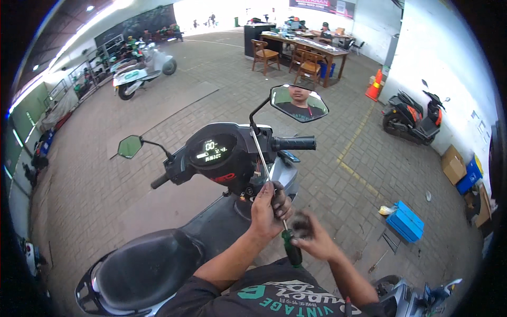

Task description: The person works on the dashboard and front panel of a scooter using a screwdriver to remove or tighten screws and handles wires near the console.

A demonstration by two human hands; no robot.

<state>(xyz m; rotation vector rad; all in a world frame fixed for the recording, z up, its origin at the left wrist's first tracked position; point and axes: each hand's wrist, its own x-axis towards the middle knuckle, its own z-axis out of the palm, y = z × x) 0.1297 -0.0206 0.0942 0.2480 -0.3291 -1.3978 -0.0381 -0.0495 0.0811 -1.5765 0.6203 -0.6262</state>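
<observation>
A long screwdriver [292,247] with a green handle slants up from in front of my body toward the base of the scooter's right mirror [299,104]. My left hand [270,207] is closed round its thin metal shaft, just in front of the handlebar cowl. Beside the green handle is my right hand [317,239]; its thumb is at the handle and its fingers are smeared by motion. The electric scooter [224,174] stands in front and to the left, its dashboard [212,150] lit. Near my left hand, wires and an opening show below the cowl. The right handgrip [296,143] lies beyond the shaft.
The scooter's black seat [150,264] lies at lower left. A blue toolbox [404,221] sits on the paving at right, with another scooter [414,117] by the wall. Part of a vehicle [417,301] shows at lower right. Farther off are a traffic cone [374,85], chairs and a desk [306,44].
</observation>
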